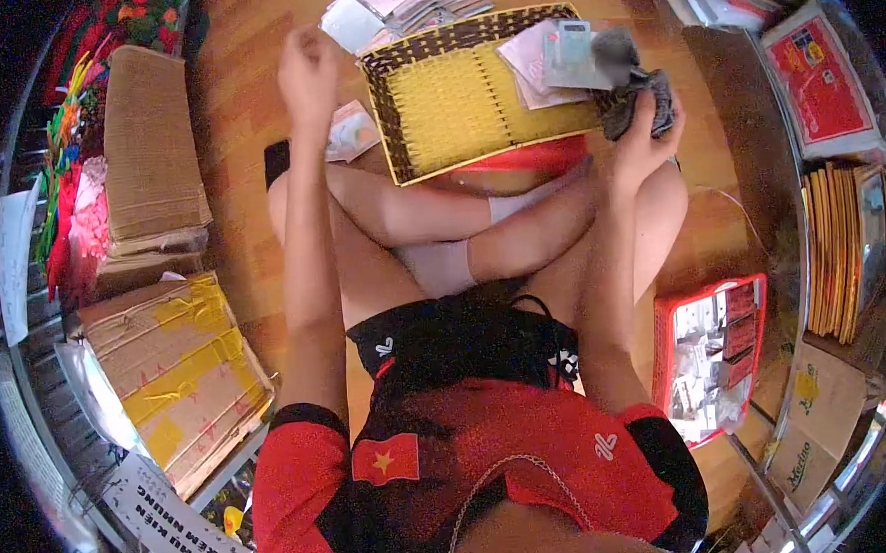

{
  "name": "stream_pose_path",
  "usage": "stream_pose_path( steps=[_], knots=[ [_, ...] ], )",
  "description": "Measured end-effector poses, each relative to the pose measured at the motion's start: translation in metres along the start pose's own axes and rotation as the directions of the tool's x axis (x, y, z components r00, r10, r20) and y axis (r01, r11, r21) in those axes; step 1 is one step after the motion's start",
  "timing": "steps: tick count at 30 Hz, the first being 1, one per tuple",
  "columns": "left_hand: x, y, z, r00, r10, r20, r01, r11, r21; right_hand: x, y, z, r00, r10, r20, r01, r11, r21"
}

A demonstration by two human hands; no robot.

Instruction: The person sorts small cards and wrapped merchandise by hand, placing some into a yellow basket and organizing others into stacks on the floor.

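My right hand [648, 136] grips a crumpled dark grey cloth [620, 117] at the right end of a yellow woven basket [444, 101] with a dark brown rim. Beside that cloth, pale flat packets [527, 62] and a light teal packet with a hang hole [568, 55] lie over the basket's right part. My left hand [308, 73] is raised left of the basket, its fingers curled in; whatever may be inside them is hidden. Below it, a white packet with a coloured print [352, 131] lies on the floor near my knee.
Stacked flat packets [409, 3] lie beyond the basket. Something red [527, 157] sits under its near edge, by my crossed legs. A red-rimmed basket of small packets [713, 357] stands at right. Cardboard boxes [173, 376] and shelves line both sides.
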State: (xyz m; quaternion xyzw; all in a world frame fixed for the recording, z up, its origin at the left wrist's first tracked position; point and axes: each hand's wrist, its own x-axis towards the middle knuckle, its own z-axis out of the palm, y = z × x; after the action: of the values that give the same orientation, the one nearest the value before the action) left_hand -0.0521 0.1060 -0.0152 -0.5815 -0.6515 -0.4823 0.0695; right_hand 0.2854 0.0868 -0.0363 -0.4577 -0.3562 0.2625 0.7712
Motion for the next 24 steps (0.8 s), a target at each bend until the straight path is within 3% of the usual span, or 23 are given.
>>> stream_pose_path(
  steps=[2,3,4,5,6,8,12,15,16,19,22,24],
  knots=[
    [0.01,0.086,0.009,0.963,-0.061,0.263,0.094,0.989,-0.115,0.002,-0.005,0.001,0.993,0.09,-0.081,-0.079,0.989,0.125],
    [0.011,0.105,0.023,0.914,0.039,0.404,0.052,0.976,-0.212,0.003,-0.006,0.002,0.984,0.137,-0.116,-0.113,0.975,0.192],
    [0.006,0.094,0.065,0.871,0.308,0.381,-0.202,0.934,-0.294,0.005,-0.004,0.001,0.982,0.149,-0.119,-0.121,0.97,0.212],
    [-0.004,0.124,0.072,0.804,0.411,0.43,-0.341,0.911,-0.232,0.005,-0.001,-0.001,0.98,0.161,-0.121,-0.13,0.964,0.231],
    [-0.014,0.133,0.091,0.702,0.465,0.539,-0.418,0.882,-0.216,0.006,0.001,-0.003,0.978,0.172,-0.121,-0.138,0.959,0.249],
    [-0.041,0.154,0.114,0.585,0.492,0.645,-0.558,0.821,-0.119,0.006,0.002,-0.006,0.974,0.174,-0.147,-0.141,0.967,0.213],
    [-0.062,0.16,0.128,0.591,0.456,0.666,-0.603,0.798,-0.011,0.008,-0.007,-0.008,0.958,0.241,-0.157,-0.197,0.947,0.256],
    [-0.053,0.15,0.103,0.653,0.52,0.551,-0.604,0.796,-0.036,0.009,0.002,-0.011,0.959,0.244,-0.141,-0.192,0.931,0.311],
    [-0.046,0.147,0.088,0.688,0.5,0.526,-0.526,0.843,-0.115,0.008,0.003,-0.01,0.96,0.245,-0.137,-0.195,0.933,0.303],
    [-0.039,0.132,0.038,0.783,0.377,0.495,-0.438,0.899,0.008,0.007,0.005,-0.005,0.964,0.242,-0.108,-0.202,0.936,0.287],
    [-0.043,0.095,0.013,0.719,0.297,0.628,-0.446,0.891,0.09,0.002,0.002,-0.001,0.979,0.198,-0.055,-0.181,0.955,0.233],
    [-0.057,0.063,0.013,0.608,0.376,0.699,-0.63,0.765,0.137,-0.002,0.006,0.002,0.992,0.121,-0.016,-0.119,0.985,0.126]
  ],
)
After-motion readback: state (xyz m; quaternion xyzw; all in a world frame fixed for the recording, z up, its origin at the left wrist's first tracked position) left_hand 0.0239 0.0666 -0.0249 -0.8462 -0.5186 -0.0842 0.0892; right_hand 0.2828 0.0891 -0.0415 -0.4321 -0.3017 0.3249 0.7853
